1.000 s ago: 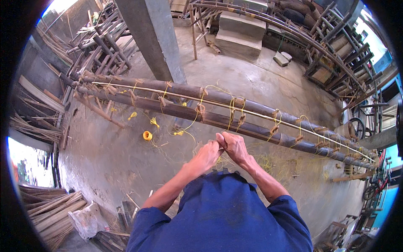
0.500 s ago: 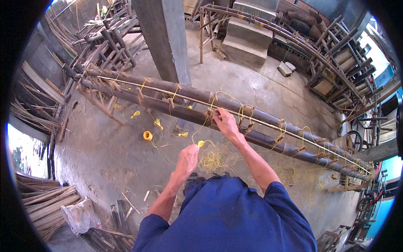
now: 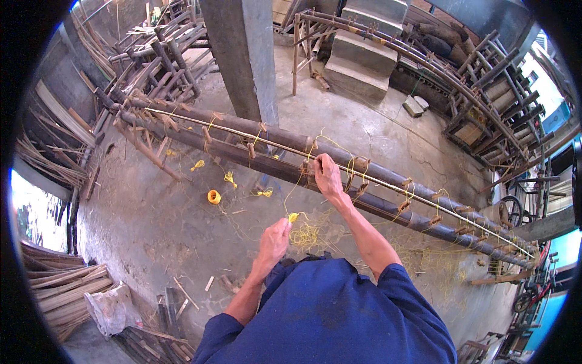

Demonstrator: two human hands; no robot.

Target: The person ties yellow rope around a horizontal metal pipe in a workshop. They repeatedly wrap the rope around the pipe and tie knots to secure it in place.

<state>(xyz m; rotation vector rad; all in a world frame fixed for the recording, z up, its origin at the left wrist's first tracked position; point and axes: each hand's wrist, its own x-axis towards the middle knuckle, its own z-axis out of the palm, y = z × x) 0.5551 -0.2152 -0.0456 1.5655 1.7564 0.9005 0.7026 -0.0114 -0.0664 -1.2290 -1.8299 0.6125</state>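
My left hand is closed around a small bundle of yellow string, low in front of the long rack. From that bundle a yellow strand runs up to a wooden peg on the near dark pole. Right beside this peg is my right hand, its fingertips pinched together over the gap between the poles; what they hold is hidden. A thin pale strip lies lengthwise along the rack, with yellow string loops around it at several pegs.
Loose yellow string is heaped on the floor below my hands. An orange-yellow spool and several small string bundles sit to the left. A concrete pillar rises behind the rack. Split bamboo is stacked at lower left.
My right hand has shifted slightly right, off the peg. My left hand has dropped a little with the string bundle. The whole view has shifted slightly.
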